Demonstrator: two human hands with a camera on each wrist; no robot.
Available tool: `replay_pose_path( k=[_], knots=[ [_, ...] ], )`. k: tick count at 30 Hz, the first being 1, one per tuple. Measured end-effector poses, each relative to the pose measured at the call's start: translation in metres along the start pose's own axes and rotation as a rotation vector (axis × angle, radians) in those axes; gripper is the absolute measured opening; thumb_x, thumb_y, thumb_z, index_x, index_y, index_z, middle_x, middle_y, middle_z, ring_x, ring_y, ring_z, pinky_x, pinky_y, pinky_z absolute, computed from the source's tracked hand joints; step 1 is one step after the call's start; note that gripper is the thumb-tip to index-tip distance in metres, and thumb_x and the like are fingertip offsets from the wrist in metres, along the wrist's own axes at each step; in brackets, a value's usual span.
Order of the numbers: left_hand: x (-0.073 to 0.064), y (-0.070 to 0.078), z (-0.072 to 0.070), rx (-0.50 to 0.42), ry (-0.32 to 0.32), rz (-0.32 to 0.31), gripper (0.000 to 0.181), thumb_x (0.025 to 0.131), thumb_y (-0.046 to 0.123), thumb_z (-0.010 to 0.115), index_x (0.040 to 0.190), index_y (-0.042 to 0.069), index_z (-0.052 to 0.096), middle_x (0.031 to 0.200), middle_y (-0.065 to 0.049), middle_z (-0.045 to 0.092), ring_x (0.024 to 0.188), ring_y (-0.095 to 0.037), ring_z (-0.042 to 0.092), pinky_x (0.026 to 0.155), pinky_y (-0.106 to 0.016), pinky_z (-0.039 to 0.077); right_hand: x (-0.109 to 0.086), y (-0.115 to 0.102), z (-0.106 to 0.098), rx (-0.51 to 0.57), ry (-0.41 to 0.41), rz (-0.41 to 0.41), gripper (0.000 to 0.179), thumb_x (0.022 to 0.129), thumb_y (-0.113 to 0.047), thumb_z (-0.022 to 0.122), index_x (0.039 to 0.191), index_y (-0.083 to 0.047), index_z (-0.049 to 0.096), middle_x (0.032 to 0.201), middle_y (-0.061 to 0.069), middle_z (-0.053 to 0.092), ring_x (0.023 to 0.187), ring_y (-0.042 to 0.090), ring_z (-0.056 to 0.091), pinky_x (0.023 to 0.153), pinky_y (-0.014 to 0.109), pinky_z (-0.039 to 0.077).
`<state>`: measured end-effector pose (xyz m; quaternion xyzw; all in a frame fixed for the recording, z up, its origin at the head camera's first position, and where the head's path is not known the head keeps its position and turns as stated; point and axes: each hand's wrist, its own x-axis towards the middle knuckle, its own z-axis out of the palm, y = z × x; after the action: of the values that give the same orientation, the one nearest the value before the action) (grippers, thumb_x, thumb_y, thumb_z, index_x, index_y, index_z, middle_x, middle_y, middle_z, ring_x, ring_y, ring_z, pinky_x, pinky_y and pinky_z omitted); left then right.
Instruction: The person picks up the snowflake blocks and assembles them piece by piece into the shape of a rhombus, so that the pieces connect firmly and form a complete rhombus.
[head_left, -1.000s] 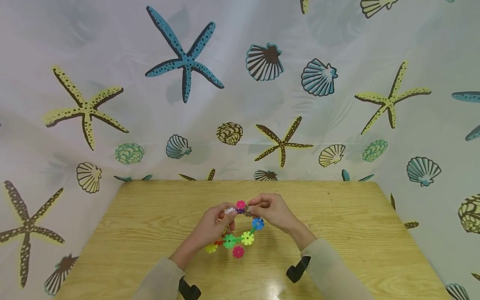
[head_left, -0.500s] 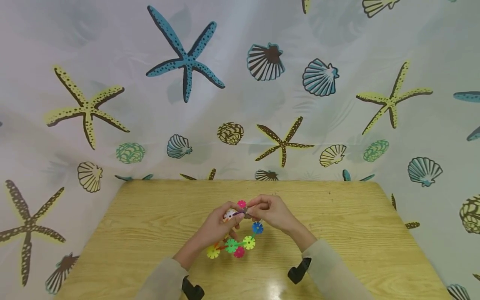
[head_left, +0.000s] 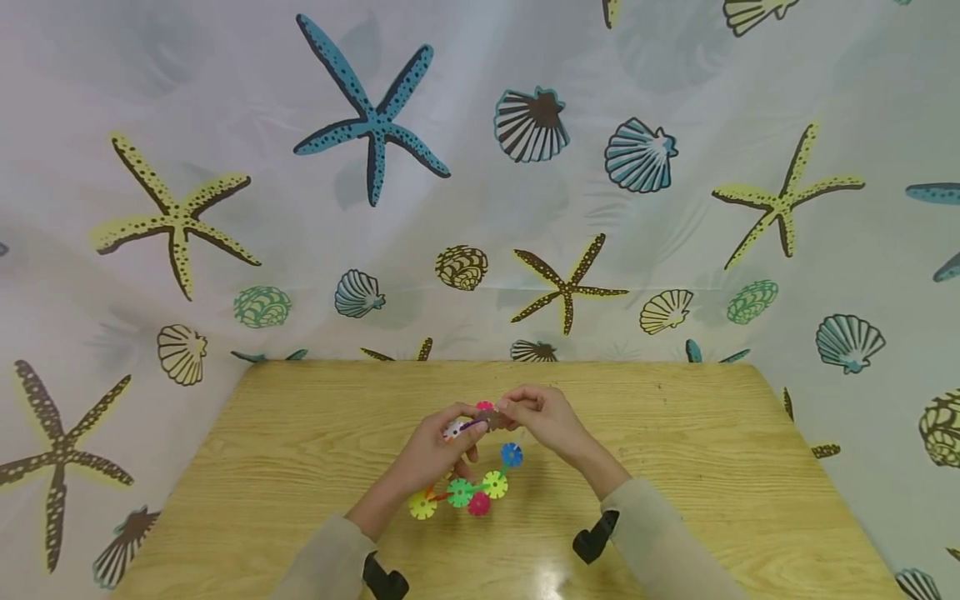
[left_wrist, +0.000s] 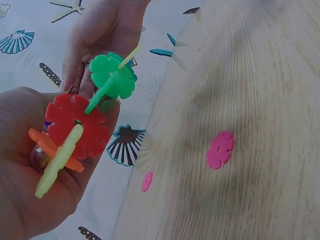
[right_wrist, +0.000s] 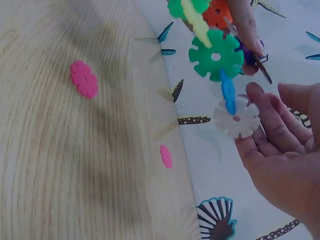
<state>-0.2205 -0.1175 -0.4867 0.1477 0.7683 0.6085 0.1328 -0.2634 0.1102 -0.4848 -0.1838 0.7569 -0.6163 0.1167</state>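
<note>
In the head view, my left hand [head_left: 433, 446] pinches one end of a chain of colourful notched plastic discs, by a purple disc [head_left: 471, 424] and a brown disc [head_left: 491, 418]. The fingertips of my right hand [head_left: 551, 421] are at the brown disc's right edge. In the right wrist view they stand slightly apart on both sides of that edge; I cannot tell whether they grip it. A white disc [right_wrist: 237, 118] on a blue disc [right_wrist: 228, 92] lies in front of the right fingers. Green [head_left: 460, 492] and yellow [head_left: 495, 484] discs of the chain hang below the hands.
One pink disc [head_left: 478, 504] lies flat on the wooden table [head_left: 637, 467] nearer me. A second pink disc [head_left: 484, 407] lies farther back, partly hidden behind my fingers. A white cloth [head_left: 450, 208] printed with starfish and shells stands behind the table.
My right fingertips have shifted up and off the brown disc's face towards its edge, so more of it shows. The left hand moved slightly right, and the hanging chain swung and dropped a little.
</note>
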Motion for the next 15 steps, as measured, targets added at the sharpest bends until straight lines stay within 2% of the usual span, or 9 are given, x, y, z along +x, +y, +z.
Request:
replay_pose_path(
  k=[5, 11, 15],
  knots=[
    [-0.001, -0.003, -0.002, -0.004, 0.031, -0.005, 0.037, 0.109, 0.028, 0.062, 0.137, 0.004, 0.062, 0.082, -0.015, 0.067, 0.056, -0.021, 0.07, 0.06, -0.035, 0.064, 0.008, 0.009, -0.002, 0.003, 0.047, 0.014, 0.027, 0.108, -0.024, 0.064, 0.117, 0.0, 0.073, 0.103, 0.016, 0.079, 0.097, 0.032, 0.075, 0.093, 0.044, 0.062],
    [-0.003, -0.008, -0.004, -0.005, 0.056, 0.001, 0.036, 0.108, 0.027, 0.062, 0.134, 0.002, 0.063, 0.081, -0.019, 0.068, 0.056, -0.021, 0.069, 0.058, -0.032, 0.063, 0.019, 0.024, 0.001, -0.082, 0.082, 0.026, 0.023, 0.107, -0.016, 0.063, 0.116, 0.003, 0.072, 0.105, 0.023, 0.076, 0.093, 0.03, 0.074, 0.089, 0.055, 0.062],
    [-0.004, -0.009, -0.005, -0.005, 0.062, 0.003, 0.036, 0.109, 0.028, 0.062, 0.134, 0.002, 0.063, 0.083, -0.022, 0.068, 0.058, -0.027, 0.07, 0.057, -0.03, 0.062, 0.029, 0.033, 0.005, -0.154, 0.097, 0.062, 0.025, 0.105, -0.014, 0.064, 0.12, 0.005, 0.071, 0.107, 0.022, 0.076, 0.094, 0.034, 0.074, 0.081, 0.042, 0.063]
  ],
)
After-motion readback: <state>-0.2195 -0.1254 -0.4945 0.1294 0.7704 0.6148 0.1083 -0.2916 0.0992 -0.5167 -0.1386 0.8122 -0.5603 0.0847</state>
